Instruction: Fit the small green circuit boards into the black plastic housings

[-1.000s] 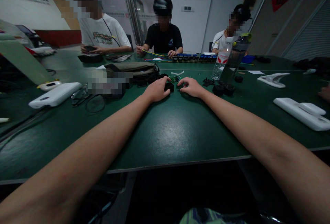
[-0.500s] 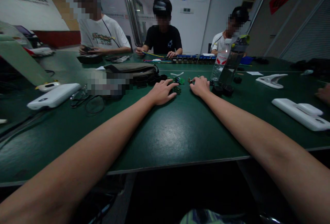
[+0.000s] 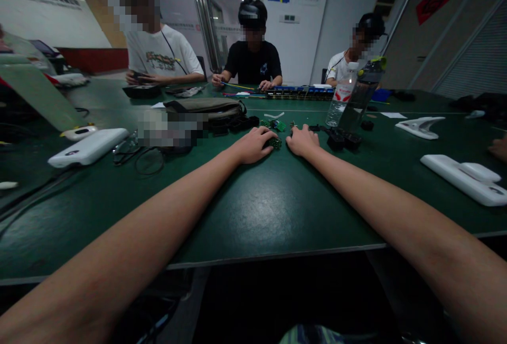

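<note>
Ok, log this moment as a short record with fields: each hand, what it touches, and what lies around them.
left hand: palm down on the table, fingertips at a small green circuit board
right hand: palm down just right of that board, fingers curled; a grip cannot be told
beyond the hands: more green boards, olive pouch further left
right of the hands: black parts
bottles: clear water bottle and dark bottle, upright behind the black parts
</note>
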`<move>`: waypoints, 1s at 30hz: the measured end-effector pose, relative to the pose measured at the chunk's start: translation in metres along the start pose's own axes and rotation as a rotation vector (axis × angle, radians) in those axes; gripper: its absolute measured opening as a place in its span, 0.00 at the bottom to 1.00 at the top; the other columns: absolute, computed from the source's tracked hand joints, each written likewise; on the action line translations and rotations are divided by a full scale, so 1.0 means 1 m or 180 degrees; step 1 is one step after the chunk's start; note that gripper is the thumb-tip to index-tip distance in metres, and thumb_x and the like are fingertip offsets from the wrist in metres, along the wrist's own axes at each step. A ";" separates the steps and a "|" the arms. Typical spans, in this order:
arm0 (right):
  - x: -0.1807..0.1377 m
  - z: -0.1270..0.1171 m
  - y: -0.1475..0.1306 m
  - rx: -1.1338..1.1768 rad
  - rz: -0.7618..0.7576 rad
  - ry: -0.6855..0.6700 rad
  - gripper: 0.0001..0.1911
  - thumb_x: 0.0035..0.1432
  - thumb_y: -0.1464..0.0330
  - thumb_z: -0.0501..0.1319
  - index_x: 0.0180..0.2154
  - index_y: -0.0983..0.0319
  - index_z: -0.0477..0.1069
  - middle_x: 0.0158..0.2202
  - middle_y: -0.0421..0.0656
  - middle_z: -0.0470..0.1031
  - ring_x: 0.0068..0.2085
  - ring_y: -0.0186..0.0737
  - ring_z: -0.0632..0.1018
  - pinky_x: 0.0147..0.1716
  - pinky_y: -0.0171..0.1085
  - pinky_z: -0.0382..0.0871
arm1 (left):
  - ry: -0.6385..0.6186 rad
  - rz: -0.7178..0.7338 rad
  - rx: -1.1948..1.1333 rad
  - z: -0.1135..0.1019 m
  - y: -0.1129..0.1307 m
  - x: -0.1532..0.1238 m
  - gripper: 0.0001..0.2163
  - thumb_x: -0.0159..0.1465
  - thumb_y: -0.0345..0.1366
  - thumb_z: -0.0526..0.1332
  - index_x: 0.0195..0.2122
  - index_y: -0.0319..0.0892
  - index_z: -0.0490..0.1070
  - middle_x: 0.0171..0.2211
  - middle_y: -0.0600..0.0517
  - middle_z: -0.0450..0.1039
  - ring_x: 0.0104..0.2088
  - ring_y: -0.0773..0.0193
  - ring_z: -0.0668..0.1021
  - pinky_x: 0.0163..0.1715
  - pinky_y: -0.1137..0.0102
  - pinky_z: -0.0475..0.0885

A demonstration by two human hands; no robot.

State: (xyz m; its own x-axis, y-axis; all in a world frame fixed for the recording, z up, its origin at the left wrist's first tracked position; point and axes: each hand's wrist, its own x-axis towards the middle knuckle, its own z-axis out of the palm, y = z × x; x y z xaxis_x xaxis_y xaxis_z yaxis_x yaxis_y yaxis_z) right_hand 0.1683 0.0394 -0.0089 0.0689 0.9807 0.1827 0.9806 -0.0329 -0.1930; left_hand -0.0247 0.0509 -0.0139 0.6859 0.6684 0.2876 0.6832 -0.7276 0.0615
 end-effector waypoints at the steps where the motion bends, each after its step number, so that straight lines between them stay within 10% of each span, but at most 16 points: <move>1: -0.004 0.001 -0.003 0.0008 -0.0083 0.0008 0.24 0.67 0.62 0.51 0.58 0.65 0.70 0.60 0.61 0.66 0.57 0.63 0.74 0.55 0.55 0.65 | 0.0025 0.0034 -0.0008 0.000 0.000 0.000 0.20 0.67 0.39 0.56 0.59 0.44 0.67 0.58 0.42 0.66 0.56 0.50 0.71 0.60 0.54 0.66; 14: -0.013 0.006 0.005 0.0781 -0.1496 0.0043 0.18 0.59 0.76 0.57 0.51 0.66 0.74 0.53 0.52 0.76 0.58 0.47 0.74 0.61 0.43 0.63 | 0.0199 0.0201 -0.0584 0.002 0.004 -0.004 0.18 0.64 0.33 0.56 0.55 0.43 0.69 0.53 0.43 0.67 0.55 0.52 0.73 0.59 0.56 0.69; 30: 0.003 0.001 0.026 0.0690 -0.1272 0.0161 0.12 0.60 0.70 0.62 0.46 0.65 0.76 0.47 0.51 0.79 0.49 0.46 0.78 0.53 0.43 0.68 | -0.0066 -0.0326 -0.0272 -0.011 -0.021 -0.012 0.23 0.62 0.47 0.61 0.53 0.39 0.71 0.49 0.42 0.75 0.51 0.51 0.77 0.54 0.59 0.72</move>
State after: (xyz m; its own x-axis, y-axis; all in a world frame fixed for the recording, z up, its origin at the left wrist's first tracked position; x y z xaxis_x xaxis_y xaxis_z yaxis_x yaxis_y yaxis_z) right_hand 0.1935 0.0414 -0.0139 -0.2931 0.8974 0.3297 0.8714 0.3926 -0.2941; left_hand -0.0499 0.0563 -0.0080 0.6194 0.7422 0.2557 0.7267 -0.6653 0.1709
